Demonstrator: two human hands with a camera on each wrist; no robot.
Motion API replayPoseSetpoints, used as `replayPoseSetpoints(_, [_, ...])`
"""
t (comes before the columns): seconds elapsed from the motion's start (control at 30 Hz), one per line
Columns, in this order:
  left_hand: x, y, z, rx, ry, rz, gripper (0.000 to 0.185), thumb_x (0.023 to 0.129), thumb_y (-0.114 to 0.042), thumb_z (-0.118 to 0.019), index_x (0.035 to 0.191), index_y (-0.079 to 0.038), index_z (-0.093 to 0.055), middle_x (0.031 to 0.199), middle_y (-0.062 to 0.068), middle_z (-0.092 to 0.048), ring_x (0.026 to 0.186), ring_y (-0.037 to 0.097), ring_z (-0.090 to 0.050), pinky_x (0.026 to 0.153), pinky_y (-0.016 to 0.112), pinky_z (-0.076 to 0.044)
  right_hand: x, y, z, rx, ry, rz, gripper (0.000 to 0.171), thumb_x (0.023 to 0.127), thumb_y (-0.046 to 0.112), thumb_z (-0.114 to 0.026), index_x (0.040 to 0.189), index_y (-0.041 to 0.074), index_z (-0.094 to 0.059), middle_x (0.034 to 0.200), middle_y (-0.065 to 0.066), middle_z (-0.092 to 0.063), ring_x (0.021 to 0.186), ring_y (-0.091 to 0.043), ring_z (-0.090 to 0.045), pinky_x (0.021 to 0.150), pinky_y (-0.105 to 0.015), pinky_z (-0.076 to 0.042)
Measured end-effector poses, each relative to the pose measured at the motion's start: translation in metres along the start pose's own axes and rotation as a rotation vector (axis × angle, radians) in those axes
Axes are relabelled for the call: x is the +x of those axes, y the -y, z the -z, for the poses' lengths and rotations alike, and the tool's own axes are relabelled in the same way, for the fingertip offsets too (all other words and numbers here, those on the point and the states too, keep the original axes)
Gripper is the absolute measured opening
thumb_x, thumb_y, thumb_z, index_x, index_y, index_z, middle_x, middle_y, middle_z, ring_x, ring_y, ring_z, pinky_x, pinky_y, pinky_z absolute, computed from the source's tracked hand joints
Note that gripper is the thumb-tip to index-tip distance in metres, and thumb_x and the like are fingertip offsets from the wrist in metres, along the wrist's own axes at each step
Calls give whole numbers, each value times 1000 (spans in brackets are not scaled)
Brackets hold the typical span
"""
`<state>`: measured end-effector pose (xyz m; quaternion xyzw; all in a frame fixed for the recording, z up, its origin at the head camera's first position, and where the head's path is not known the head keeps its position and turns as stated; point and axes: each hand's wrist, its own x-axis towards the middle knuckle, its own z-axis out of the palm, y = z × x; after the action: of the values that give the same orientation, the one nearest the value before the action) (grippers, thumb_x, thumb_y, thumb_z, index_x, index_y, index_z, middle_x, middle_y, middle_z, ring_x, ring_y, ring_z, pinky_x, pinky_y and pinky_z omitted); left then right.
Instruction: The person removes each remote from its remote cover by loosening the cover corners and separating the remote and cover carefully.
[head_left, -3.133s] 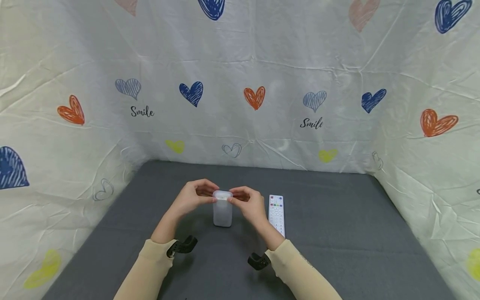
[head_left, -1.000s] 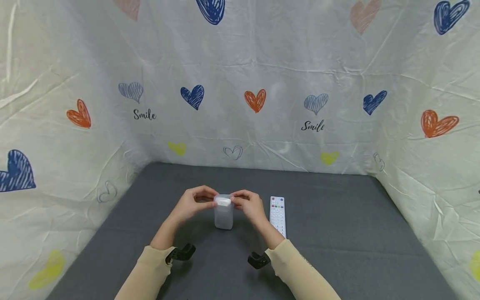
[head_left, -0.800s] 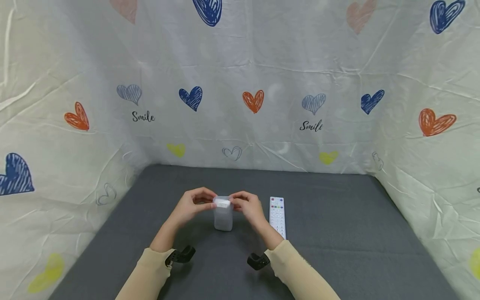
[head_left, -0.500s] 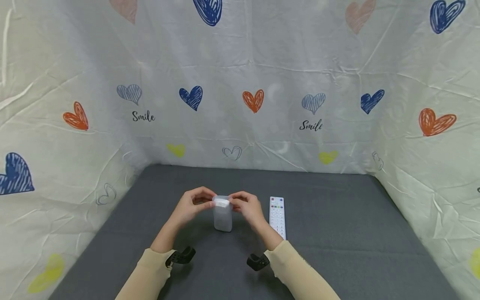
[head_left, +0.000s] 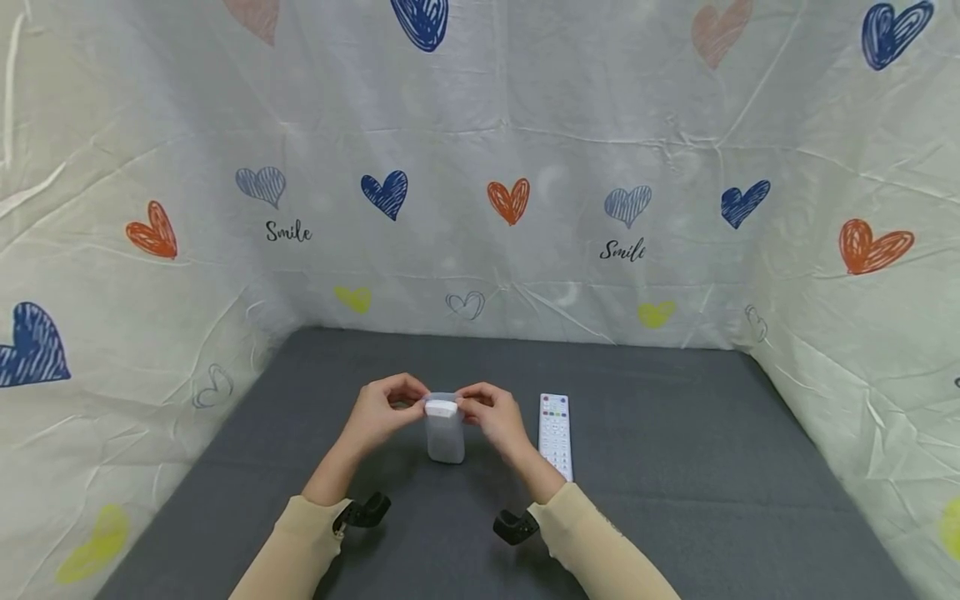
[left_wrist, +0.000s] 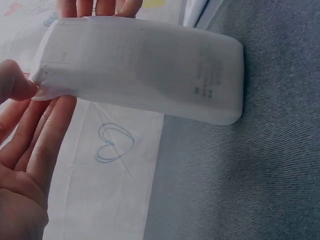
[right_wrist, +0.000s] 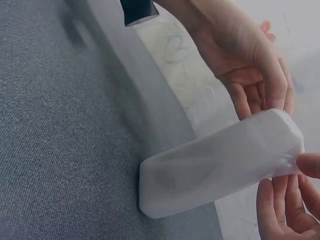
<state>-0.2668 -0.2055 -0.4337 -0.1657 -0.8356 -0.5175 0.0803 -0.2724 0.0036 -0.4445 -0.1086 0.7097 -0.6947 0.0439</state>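
A translucent white sleeve (head_left: 446, 437) stands upright on the grey cloth, with something whiter showing at its top. In the left wrist view, faint dark print shows through the sleeve (left_wrist: 150, 67) near its lower end; what is inside cannot be told. My left hand (head_left: 382, 414) pinches the upper left edge between thumb and fingers. On the upper right edge, my right hand (head_left: 495, 417) pinches likewise. The right wrist view shows the sleeve (right_wrist: 215, 162) with its base on the cloth and my right thumb (right_wrist: 310, 165) on the rim.
A white remote control (head_left: 555, 433) with coloured buttons lies to the right of the sleeve, partly behind my right forearm. Dark grey cloth (head_left: 675, 433) covers the table. White sheets with printed hearts (head_left: 555, 108) hang at the back and sides.
Both hands keep their pinch at the sleeve's top with only small shifts. Compared with 3.1 seconds ago, the white part at the top shows more brightly. The remote control has stayed put.
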Motion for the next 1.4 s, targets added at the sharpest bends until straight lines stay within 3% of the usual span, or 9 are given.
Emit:
replayPoseSetpoints(0.17, [-3,-5,3,-49,7,14,11,88,-11,-67,96,-5,-69,93,14,-69,79,14,-65,70,26,-54,-14,23,-1,-5,14,0,22,90,7,-61,107,-7,-65,101,-23,-66,90,-26,-65,82,-45,-55])
replayPoseSetpoints(0.4, [3,3,2,-200,41,102,22,87,-15,-68,100,3,-66,97,17,-65,80,14,-66,72,29,-57,-20,31,0,-17,9,3,22,91,7,-60,107,-8,-64,100,-24,-65,85,-19,-63,82,-44,-55])
replayPoseSetpoints(0.63, [6,2,1,-234,57,179,23,88,-12,-67,102,6,-65,96,11,-66,84,17,-66,74,31,-58,-13,15,1,-18,8,-7,22,91,8,-61,107,-6,-65,101,-22,-66,83,-15,-63,82,-46,-55])
replayPoseSetpoints(0.9, [3,13,-4,-291,61,301,19,89,-5,-63,104,7,-64,91,3,-69,82,13,-67,75,30,-57,-6,-6,0,-48,4,-27,22,92,14,-61,107,-1,-67,98,-15,-68,79,-9,-61,76,-33,-57])
replayPoseSetpoints(1.27, [1,19,-8,-274,88,332,20,88,-4,-64,106,5,-65,93,7,-71,80,16,-67,81,45,-55,-7,-13,2,-46,-8,-35,21,91,11,-63,106,-3,-67,98,-17,-69,79,-12,-65,75,-32,-57])
replayPoseSetpoints(1.4, [-1,19,-9,-267,75,341,21,87,-3,-64,105,6,-65,92,7,-71,77,16,-66,79,48,-55,-10,-13,1,-28,-1,-37,23,91,9,-63,107,-6,-66,98,-22,-69,80,-14,-66,77,-37,-57])
